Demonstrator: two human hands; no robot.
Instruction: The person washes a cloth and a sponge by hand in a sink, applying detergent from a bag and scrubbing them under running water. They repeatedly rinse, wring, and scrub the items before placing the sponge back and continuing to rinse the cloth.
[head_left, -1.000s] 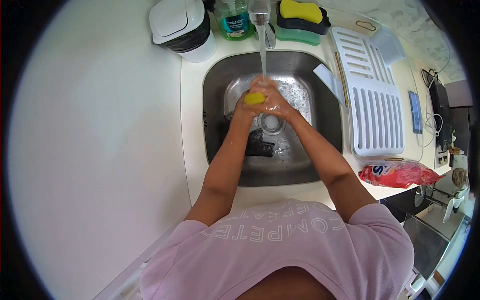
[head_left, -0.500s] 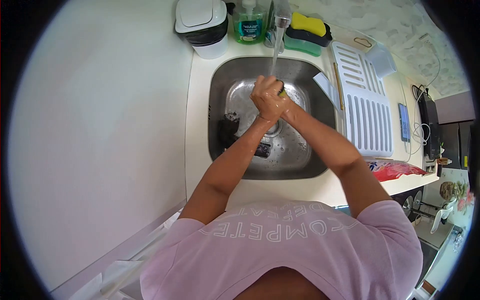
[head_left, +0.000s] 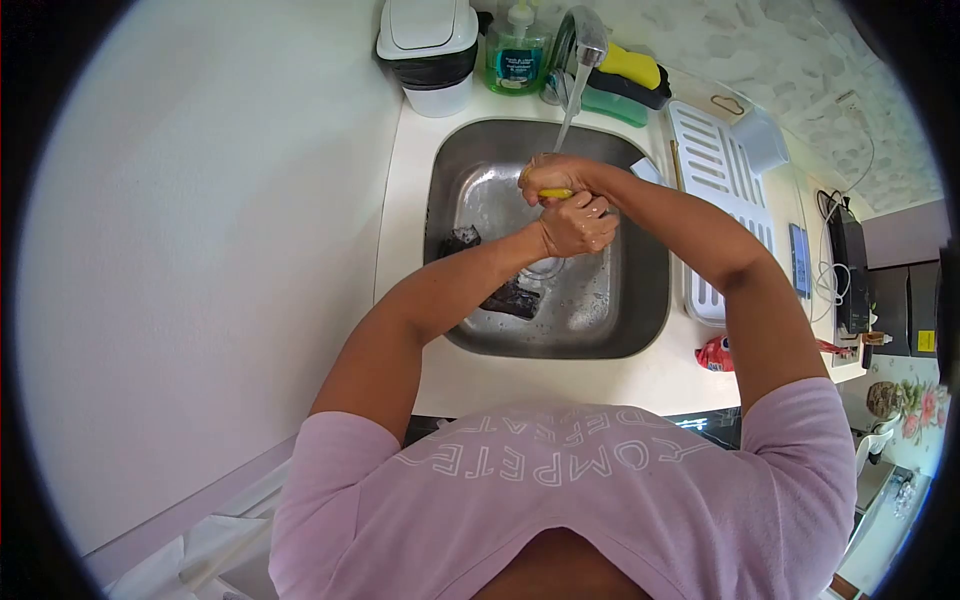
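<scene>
Both my hands are closed over the steel sink [head_left: 645,335]. My right hand [head_left: 548,177], bent over at the wrist, grips a small yellow thing [head_left: 556,193] whose edge shows between the fingers. My left hand [head_left: 578,224] is curled around its near side, fingers wet. Most of the yellow thing is hidden, and I cannot tell its kind. Running water [head_left: 572,108] falls from the faucet [head_left: 588,38] right behind my right hand. Dark wet cloth-like pieces [head_left: 514,300] lie on the sink floor, partly covered by my left forearm.
Behind the sink stand a white bin [head_left: 430,40], a green soap bottle [head_left: 517,62] and a yellow sponge [head_left: 630,66] above a green holder [head_left: 613,106]. To the right are a white dish rack [head_left: 715,190], a phone [head_left: 800,260] and a red package [head_left: 714,354].
My hands have turned about the held thing: the right has swung over to the far side and the left has come nearer my body. More yellow shows. The view has shifted slightly.
</scene>
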